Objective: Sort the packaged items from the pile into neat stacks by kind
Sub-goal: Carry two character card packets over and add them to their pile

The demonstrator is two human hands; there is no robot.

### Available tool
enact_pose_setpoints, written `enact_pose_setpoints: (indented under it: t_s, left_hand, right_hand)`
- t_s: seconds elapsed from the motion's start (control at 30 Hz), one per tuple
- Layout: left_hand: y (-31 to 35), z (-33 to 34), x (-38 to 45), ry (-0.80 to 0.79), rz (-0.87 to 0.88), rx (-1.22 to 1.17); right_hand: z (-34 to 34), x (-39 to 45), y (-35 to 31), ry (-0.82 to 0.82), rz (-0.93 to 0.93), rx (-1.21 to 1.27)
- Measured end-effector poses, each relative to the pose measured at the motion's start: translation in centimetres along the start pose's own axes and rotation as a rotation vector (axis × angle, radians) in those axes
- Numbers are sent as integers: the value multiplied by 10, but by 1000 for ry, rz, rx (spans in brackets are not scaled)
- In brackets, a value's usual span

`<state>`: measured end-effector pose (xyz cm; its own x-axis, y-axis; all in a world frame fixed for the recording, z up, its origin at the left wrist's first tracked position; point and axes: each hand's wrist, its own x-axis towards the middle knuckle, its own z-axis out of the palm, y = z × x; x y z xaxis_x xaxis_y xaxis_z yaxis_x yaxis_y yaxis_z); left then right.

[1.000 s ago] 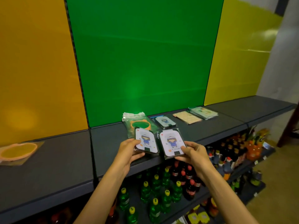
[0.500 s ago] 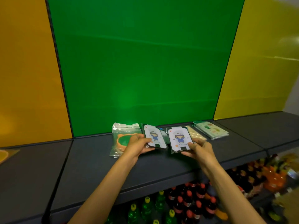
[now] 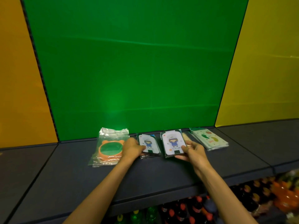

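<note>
Dark shelf (image 3: 161, 172) under green panel: both cartoon-girl packs now lowered toward its back edge, left hand (image 3: 131, 148) gripping one (image 3: 148, 143), right hand (image 3: 192, 152) pinching the other (image 3: 173, 143) — stacking seems imminent.

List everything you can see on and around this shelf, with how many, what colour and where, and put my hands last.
cartoon-figure packets: two held, white with a blue figure, mid shelf; more seem to lie under the left one
orange ring packets: small stack, clear bags with orange rings, left of the hands
green-print packets: small stack, pale with green shapes, right of the hands
tan packet: one, partly hidden behind the right-hand packet
shelf: dark grey, running left to right
back panels: green centre, orange left, yellow right
bottles: many, green and dark with red caps, lower shelf
left hand: grips the left packet
right hand: grips the right packet
</note>
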<state>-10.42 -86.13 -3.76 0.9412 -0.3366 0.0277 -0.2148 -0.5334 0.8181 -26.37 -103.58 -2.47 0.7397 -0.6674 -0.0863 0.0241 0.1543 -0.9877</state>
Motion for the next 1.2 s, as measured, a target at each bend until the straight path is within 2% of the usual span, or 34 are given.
enact_pose_setpoints:
  t_s: [0.07,0.17,0.3,0.47,0.53,0.67,0.83,1.03,1.13,1.2]
  left_hand:
    - [4,-1,-3,83,88,239]
    - [6,1,-7,125,144,427]
    - [4,0,-9,119,215,529]
    - [3,-27,-15,152,476,610]
    - [-1,-41,-17,153,514,638]
    - [-12,-64,-19,143,435,668]
    - [-24,-80,-24,174,403,639]
    - [-32,-85,-24,213,386,608]
    - [-32,-85,-28,227,383,617]
    - [-31,-85,-32,226,376,623]
  right_hand:
    - [-2,6,3,-16,5,-4]
    - [1,13,5,-30,9,0]
    - [13,25,4,-55,4,6]
    - [38,40,9,-91,-20,-75]
    - [49,45,13,-96,-26,-127]
    - [69,61,29,-79,-11,-199]
    - [80,56,33,39,-161,-525]
    - [81,58,41,-11,-303,-881]
    - [79,63,44,-20,-328,-978]
    - [76,62,40,-29,-413,-1073]
